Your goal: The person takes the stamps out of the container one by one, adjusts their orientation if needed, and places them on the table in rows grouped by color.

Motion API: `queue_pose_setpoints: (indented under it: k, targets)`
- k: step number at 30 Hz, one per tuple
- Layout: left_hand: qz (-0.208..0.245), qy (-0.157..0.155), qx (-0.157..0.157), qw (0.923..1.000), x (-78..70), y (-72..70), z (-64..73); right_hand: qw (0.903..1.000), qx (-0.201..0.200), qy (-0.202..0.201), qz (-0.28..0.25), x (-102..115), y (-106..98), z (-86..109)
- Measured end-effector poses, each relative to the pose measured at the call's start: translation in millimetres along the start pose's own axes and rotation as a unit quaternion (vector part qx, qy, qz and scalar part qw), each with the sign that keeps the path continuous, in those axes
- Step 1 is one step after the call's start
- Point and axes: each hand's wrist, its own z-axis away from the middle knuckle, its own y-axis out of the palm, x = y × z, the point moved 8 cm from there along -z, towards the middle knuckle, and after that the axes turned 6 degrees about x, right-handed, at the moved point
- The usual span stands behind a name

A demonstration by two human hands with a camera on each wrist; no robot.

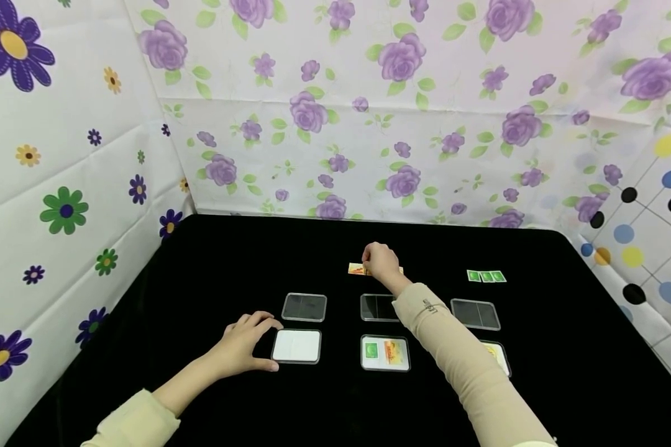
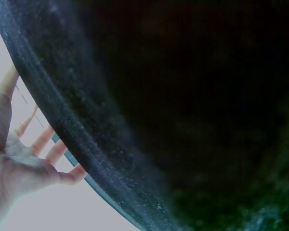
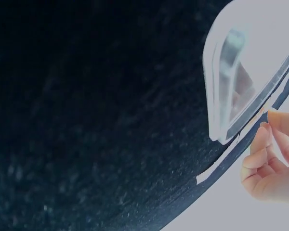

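My left hand [image 1: 245, 343] lies at the left side of a clear case with a white insert [image 1: 297, 346]. Its fingers are spread, with index finger and thumb near the case's left corners. At the back middle, my right hand [image 1: 381, 262] reaches down to a row of small orange picture cards [image 1: 356, 269] and hides the middle of the row. In the right wrist view, thumb and index fingertips [image 3: 274, 116] pinch at a card in the row [image 3: 253, 123]; the other fingers curl below. A clear empty case [image 1: 377, 307] lies just in front, partly under the right sleeve.
Two more clear cases, left [image 1: 304, 307] and right [image 1: 475, 314], flank the middle one. Nearer lie a case with green and orange pictures [image 1: 384, 353] and a yellow-pictured case [image 1: 495, 355], partly behind the sleeve. Small green cards [image 1: 486, 277] sit at the back right.
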Motion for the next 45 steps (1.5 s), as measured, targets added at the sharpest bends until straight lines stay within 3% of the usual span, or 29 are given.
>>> queue_pose_setpoints:
  k: [30, 39, 45]
  targets:
    - [0.0, -0.002, 0.002, 1.0, -2.8, -2.0, -1.3, 0.9985, 0.04, -0.035, -0.016, -7.2, -9.0, 10.4]
    - [0.002, 0.011, -0.002, 0.9999, -2.5, -3.5, -2.4, 0.9985, 0.046, -0.026, -0.012, -10.3, -15.4, 14.0]
    - [-0.009, 0.024, 0.017, 0.9995, -3.3, -1.0, -0.4, 0.9978, 0.054, -0.037, -0.01, -13.2, -12.9, 19.4]
